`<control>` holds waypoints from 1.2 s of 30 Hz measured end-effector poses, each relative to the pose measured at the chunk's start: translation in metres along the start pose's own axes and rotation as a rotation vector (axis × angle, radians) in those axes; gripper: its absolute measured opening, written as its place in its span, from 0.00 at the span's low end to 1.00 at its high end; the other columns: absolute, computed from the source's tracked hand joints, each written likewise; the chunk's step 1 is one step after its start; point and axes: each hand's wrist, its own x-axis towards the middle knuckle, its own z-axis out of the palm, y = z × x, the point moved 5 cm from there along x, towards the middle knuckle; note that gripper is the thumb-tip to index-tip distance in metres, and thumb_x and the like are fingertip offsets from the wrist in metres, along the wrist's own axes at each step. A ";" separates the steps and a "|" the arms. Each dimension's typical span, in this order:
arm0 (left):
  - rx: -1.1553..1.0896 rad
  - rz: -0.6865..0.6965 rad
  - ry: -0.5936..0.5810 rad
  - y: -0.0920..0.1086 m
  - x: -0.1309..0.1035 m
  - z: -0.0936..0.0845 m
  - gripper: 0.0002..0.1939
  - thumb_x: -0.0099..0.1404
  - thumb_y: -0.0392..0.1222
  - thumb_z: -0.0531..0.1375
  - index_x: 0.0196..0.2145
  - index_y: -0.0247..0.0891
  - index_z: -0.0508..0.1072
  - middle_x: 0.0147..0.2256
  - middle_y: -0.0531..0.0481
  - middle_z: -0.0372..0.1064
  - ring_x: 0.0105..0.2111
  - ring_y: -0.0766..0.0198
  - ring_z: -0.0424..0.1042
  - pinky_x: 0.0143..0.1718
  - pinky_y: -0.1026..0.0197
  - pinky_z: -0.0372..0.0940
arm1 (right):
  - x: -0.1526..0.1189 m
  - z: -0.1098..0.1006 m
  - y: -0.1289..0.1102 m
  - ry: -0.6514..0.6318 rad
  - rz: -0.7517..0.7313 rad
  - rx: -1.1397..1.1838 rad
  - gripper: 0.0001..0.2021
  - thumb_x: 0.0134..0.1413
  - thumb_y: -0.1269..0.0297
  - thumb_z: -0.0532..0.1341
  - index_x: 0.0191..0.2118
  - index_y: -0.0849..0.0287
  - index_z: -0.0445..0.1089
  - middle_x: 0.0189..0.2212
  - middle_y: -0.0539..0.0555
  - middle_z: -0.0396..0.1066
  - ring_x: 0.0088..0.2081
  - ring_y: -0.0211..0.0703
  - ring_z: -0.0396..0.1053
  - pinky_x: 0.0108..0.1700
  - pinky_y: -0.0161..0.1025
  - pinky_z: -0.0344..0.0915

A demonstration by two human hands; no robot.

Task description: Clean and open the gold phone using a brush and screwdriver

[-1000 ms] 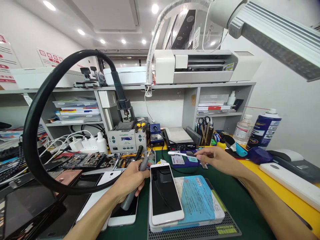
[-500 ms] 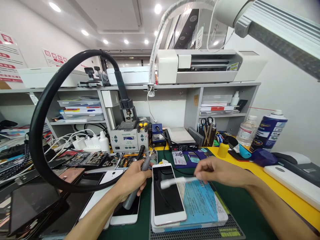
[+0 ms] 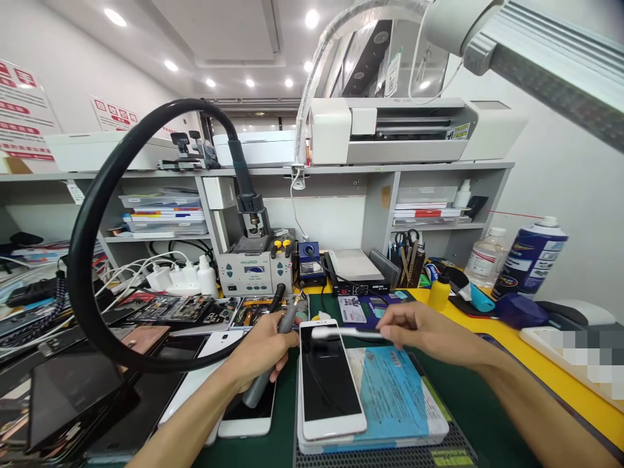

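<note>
A white phone with a black screen (image 3: 331,383) lies face up on a blue and white box (image 3: 390,396). My left hand (image 3: 263,348) is wrapped round a grey cylindrical handle (image 3: 287,318) with a black cable, and its fingertips are at the phone's upper left edge. My right hand (image 3: 414,328) pinches the end of a thin white brush-like tool (image 3: 348,332), whose thick end is over the top of the phone's screen. Another white phone (image 3: 246,426) lies partly under the left hand and handle.
Phones and circuit boards (image 3: 170,309) crowd the left side. A hot-air station (image 3: 253,273) stands at the back, with its thick black hose (image 3: 80,260) looping on the left. A yellow bottle (image 3: 439,292) and a blue spray can (image 3: 531,257) stand at the right.
My right hand has moved the white tool up the phone, from the upper-middle of the screen to near its top edge. The left hand keeps its grip. The whole view has shifted slightly.
</note>
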 end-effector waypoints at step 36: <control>-0.132 0.022 -0.043 -0.007 0.003 -0.002 0.21 0.53 0.32 0.59 0.46 0.38 0.65 0.29 0.57 0.66 0.12 0.75 0.57 0.07 0.69 0.56 | 0.003 0.010 -0.017 0.185 -0.020 -0.105 0.21 0.65 0.47 0.56 0.43 0.57 0.78 0.37 0.57 0.78 0.37 0.51 0.72 0.37 0.41 0.64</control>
